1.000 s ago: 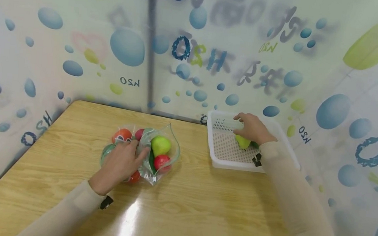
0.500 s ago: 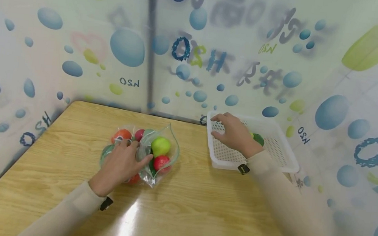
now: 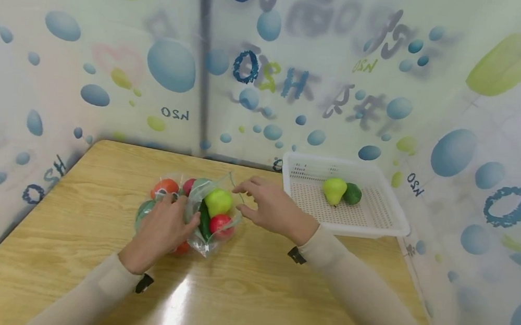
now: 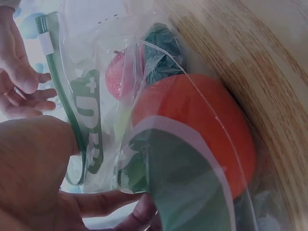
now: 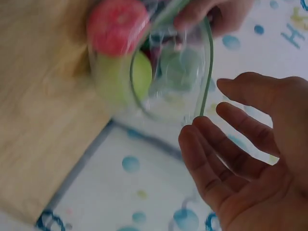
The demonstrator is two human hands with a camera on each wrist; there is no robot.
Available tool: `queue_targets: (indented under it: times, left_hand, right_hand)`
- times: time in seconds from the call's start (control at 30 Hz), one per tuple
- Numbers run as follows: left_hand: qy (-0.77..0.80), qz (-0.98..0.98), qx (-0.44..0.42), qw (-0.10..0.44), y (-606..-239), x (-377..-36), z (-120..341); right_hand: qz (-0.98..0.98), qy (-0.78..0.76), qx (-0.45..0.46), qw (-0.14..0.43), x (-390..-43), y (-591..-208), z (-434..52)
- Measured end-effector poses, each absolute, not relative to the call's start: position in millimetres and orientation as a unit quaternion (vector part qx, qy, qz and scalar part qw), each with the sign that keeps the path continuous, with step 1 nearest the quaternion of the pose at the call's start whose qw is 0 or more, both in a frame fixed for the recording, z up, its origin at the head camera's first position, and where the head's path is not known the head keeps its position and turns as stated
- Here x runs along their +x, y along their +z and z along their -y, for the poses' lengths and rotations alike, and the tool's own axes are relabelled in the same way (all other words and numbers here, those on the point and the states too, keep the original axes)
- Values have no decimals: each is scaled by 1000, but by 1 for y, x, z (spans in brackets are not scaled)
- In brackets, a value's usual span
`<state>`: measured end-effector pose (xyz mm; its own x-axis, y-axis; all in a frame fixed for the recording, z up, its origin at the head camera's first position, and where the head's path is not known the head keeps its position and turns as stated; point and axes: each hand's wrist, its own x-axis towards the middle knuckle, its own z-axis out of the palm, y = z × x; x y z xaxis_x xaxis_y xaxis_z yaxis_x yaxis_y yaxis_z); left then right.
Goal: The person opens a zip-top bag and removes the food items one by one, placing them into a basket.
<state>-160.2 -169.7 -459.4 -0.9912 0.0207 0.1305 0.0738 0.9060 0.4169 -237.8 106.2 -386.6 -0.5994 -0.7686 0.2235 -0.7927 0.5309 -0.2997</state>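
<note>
A clear zip bag (image 3: 199, 244) of toy fruit and vegetables lies on the table, its mouth facing right. Inside show a red apple (image 3: 221, 225), a yellow-green fruit (image 3: 218, 202), a long dark green vegetable (image 3: 204, 220) and an orange-red round piece (image 4: 207, 125). My left hand (image 3: 160, 228) lies over the bag and pinches its zip edge between thumb and fingers, in the left wrist view. My right hand (image 5: 255, 149) holds nothing; its spread, bent fingers come right up to the bag's green-edged mouth.
A white perforated basket (image 3: 291, 205) stands at the back right of the wooden table (image 3: 247, 297). It holds a yellow-green pear (image 3: 334, 190) and a dark green avocado-like piece (image 3: 352, 194). Patterned wall sheeting (image 3: 164, 137) borders the table behind.
My right hand has moved left from above the basket to the bag's mouth, uncovering the pear and the dark green piece. The left hand has stayed at the bag.
</note>
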Motion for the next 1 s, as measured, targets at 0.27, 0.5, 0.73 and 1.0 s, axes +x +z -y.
queue_targets:
  times: [0.27, 0.5, 0.73, 1.0]
  left_hand:
    - [-216, 974, -26, 63, -460, -160, 170]
    - [-222, 973, -25, 61, -461, -162, 169]
    - [-222, 972, -35, 67, -463, -161, 168]
    - [-217, 973, -35, 68, -461, -159, 169]
  right_hand:
    - [857, 149, 494, -1, -226, -420, -68]
    - [882, 82, 463, -21, -228, -438, -60]
    - [895, 51, 443, -27, -223, -444, -60]
    - [899, 33, 434, -45, -221, -447, -54]
